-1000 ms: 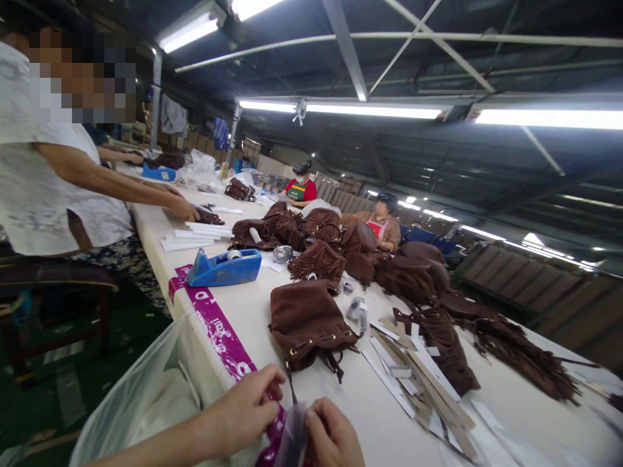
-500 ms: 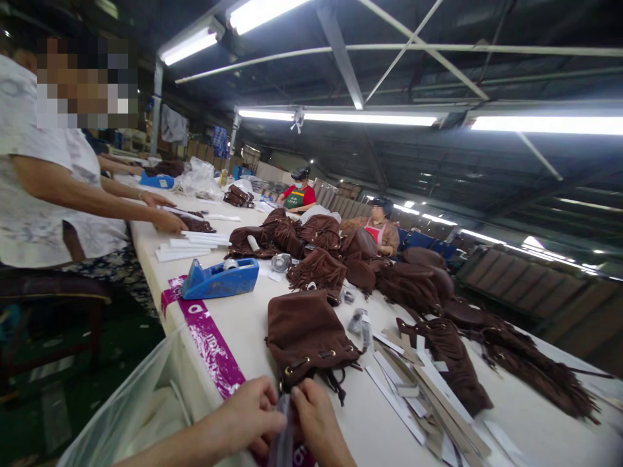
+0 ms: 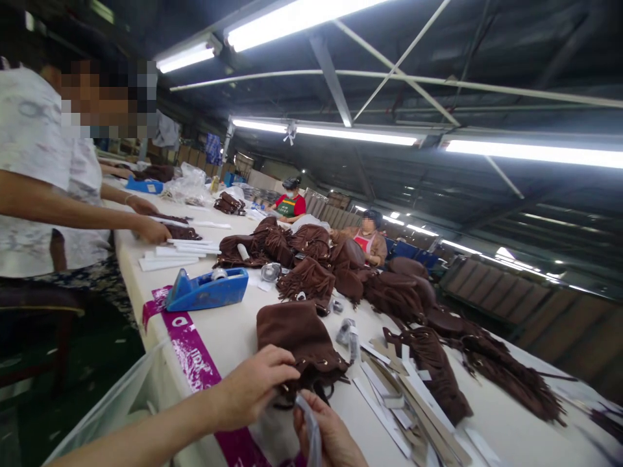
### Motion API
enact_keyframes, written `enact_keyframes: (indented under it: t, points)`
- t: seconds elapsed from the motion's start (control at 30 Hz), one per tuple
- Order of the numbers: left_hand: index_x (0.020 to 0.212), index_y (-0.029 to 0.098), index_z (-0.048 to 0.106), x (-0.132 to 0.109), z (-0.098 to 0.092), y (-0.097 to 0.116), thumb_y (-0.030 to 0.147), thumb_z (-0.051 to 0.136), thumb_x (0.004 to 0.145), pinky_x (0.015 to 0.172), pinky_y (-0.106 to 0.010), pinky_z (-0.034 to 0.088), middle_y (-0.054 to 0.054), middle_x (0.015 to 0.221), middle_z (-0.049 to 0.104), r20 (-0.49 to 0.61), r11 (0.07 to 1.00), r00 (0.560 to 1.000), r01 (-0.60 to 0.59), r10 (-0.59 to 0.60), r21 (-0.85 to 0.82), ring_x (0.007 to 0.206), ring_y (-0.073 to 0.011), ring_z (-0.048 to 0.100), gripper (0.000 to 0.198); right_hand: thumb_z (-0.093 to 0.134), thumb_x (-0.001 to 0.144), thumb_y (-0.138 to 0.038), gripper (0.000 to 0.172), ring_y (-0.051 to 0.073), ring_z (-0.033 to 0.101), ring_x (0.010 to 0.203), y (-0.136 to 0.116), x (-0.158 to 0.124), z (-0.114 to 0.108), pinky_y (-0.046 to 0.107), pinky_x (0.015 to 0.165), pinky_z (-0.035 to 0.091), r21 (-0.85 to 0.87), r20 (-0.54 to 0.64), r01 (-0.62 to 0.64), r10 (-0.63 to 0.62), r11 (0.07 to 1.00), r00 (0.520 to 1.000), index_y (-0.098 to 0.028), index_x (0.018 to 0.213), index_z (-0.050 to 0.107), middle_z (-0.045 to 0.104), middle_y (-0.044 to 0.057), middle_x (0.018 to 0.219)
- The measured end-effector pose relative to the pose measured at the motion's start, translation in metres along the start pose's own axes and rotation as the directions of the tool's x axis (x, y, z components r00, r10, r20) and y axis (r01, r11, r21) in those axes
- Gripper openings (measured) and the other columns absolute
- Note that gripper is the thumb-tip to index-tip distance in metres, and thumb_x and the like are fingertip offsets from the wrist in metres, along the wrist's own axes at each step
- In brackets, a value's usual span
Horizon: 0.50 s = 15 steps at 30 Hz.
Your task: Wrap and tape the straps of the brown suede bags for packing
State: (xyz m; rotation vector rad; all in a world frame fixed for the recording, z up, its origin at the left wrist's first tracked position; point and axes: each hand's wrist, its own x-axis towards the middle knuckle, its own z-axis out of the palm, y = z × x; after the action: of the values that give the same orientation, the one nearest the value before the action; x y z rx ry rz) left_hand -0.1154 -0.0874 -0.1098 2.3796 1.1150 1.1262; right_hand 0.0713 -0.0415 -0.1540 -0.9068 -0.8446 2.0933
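The brown bag (image 3: 287, 327) lies on the table (image 3: 228, 331), close to the near left edge, with its ringed mouth turned toward the person. It seems to be placed so because both hands can then reach the mouth without stretching.

The right hand (image 3: 328, 431) pinches a piece of clear plastic (image 3: 311, 425) between thumb and fingers, just beside the mouth of the bag. The grip is narrow, probably because the plastic is thin and soft. The left hand (image 3: 260, 383) is above the near left part of the bag, with its fingers loosely bent. Whether it holds a cord or only rests there, one cannot tell, since the thumb side is blurred.

Purple tape (image 3: 195, 360) runs along the left edge of the table, and the blue tape dispenser (image 3: 209, 293) stands upon its far end, perhaps to be near but not in the way. A clear sack (image 3: 117, 408) is against this same edge, outside the table top.

To the right of the bag, paper strips (image 3: 428, 415) lie in a loose heap, apart from the hands. Farther back is a pile of brown bags (image 3: 311, 243); a co-worker's hand (image 3: 152, 230) is at the far left edge, beside white sticks (image 3: 178, 253).
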Motion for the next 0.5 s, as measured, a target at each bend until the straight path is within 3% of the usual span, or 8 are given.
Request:
enact_keyframes:
  t: [0.1, 0.23, 0.4, 0.5]
  points:
    - [0.121, 0.027, 0.060, 0.004, 0.012, -0.020, 0.014, 0.051, 0.086, 0.105, -0.049, 0.036, -0.010, 0.135, 0.054, 0.096, 0.976, 0.992, -0.102, 0.085, 0.195, 0.124, -0.0320, 0.044, 0.038, 0.091, 0.035, -0.015, 0.045, 0.005, 0.047, 0.036, -0.001, 0.008, -0.003, 0.014, 0.038, 0.030, -0.025, 0.022, 0.003, -0.003, 1.000, 1.000, -0.013, 0.067, 0.060, 0.058, -0.005, 0.046]
    - [0.113, 0.022, 0.064, 0.016, 0.035, -0.039, 0.019, 0.049, 0.089, 0.103, -0.044, 0.040, -0.012, 0.135, 0.055, 0.074, 0.989, 0.991, -0.114, 0.107, 0.095, 0.122, -0.0302, 0.049, 0.028, 0.085, 0.042, -0.010, 0.035, 0.006, 0.048, 0.036, -0.006, 0.007, -0.020, 0.015, 0.039, 0.031, -0.072, -0.018, 0.013, -0.014, 0.997, 1.000, -0.013, 0.065, 0.059, 0.058, -0.004, 0.044]
    - [0.111, 0.021, 0.062, 0.032, 0.053, -0.033, 0.017, 0.048, 0.084, 0.091, -0.034, 0.048, -0.010, 0.113, 0.066, 0.099, 0.979, 0.974, -0.197, 0.202, -0.056, 0.103, -0.0245, 0.060, 0.031, 0.079, 0.047, -0.013, 0.037, 0.015, 0.057, 0.042, -0.014, 0.002, -0.043, 0.023, 0.045, 0.043, -0.197, -0.121, 0.103, -0.129, 0.975, 0.984, -0.019, 0.072, 0.053, 0.062, -0.001, 0.047]
    - [0.114, 0.021, 0.061, 0.040, 0.056, -0.022, 0.013, 0.049, 0.082, 0.096, -0.037, 0.046, -0.011, 0.120, 0.063, 0.104, 0.982, 0.977, -0.185, 0.188, -0.037, 0.109, -0.0263, 0.058, 0.036, 0.081, 0.050, -0.019, 0.038, 0.014, 0.056, 0.041, -0.021, 0.003, -0.042, 0.022, 0.041, 0.042, -0.244, -0.160, 0.101, -0.143, 0.964, 0.977, -0.020, 0.072, 0.050, 0.061, -0.002, 0.047]
